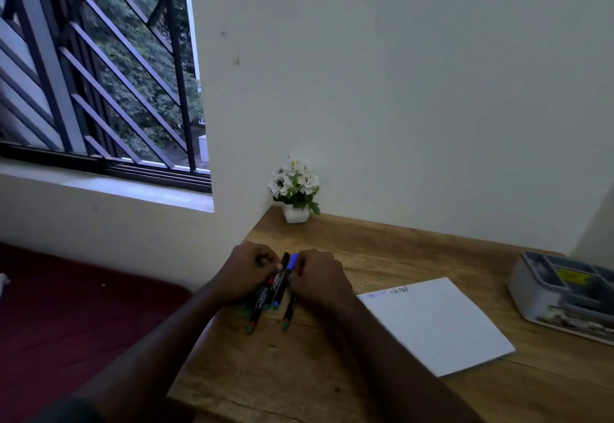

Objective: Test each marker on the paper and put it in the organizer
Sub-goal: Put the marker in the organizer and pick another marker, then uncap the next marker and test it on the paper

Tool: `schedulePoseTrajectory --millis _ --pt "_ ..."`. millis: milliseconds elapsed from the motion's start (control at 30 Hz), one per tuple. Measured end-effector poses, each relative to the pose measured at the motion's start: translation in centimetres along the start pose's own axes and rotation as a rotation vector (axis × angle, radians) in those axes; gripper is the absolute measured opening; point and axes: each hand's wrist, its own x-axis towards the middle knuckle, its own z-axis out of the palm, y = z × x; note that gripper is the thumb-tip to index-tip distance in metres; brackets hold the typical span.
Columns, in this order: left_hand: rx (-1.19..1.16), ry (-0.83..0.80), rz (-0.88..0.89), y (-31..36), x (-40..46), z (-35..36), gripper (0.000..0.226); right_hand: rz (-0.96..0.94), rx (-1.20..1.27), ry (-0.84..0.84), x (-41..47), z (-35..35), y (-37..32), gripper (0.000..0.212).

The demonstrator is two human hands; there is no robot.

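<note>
Here, grip first.
Right hand (pixel 318 279): fingers curled round the blue-capped marker (pixel 283 281), cap end far.
Left hand (pixel 250 274): fingers curled on the cluster of markers (pixel 258 306) at the table's left edge.
Loose marker (pixel 289 314): lies just right of the cluster, green tip near.
Paper (pixel 435 323): right of both hands, faint writing on its far edge.
Organizer (pixel 561 293): grey, far right on the wooden table (pixel 365 372).
Flower pot (pixel 295 213): far corner by the wall.
</note>
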Motion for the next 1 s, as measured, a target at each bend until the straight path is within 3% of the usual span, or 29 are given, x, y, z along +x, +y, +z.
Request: schedulePoseTrajectory --millis 133,300,500,633,733,867,1000 --pt "-0.026 0.005 -0.014 0.0 0.1 0.6 0.006 0.102 -0.052 -0.001 0.6 0.0 0.1 0.017" --pt "-0.072 0.035 0.001 0.4 0.6 1.1 0.007 0.185 0.177 -0.092 1.1 -2.2 0.6 0.009" --pt "-0.463 0.127 0.075 3.9 1.6 2.5 0.016 0.088 0.470 -0.122 -1.2 -7.3 1.0 0.022" --pt "-0.670 0.067 0.131 7.5 2.5 4.0 0.020 -0.134 0.245 -0.083 -2.2 -9.5 3.8 0.027" --pt "-0.679 -0.026 0.203 9.8 3.1 5.8 0.013 -0.326 0.064 -0.062 -2.3 -9.6 7.4 0.029" --pt "-0.706 -0.092 0.194 11.4 3.8 8.8 0.009 -0.326 -0.186 0.141 -3.0 -9.9 12.4 0.035" --pt "-0.692 -0.172 0.205 12.1 5.1 11.4 0.006 -0.251 -0.298 0.163 -3.8 -10.3 15.5 0.025"
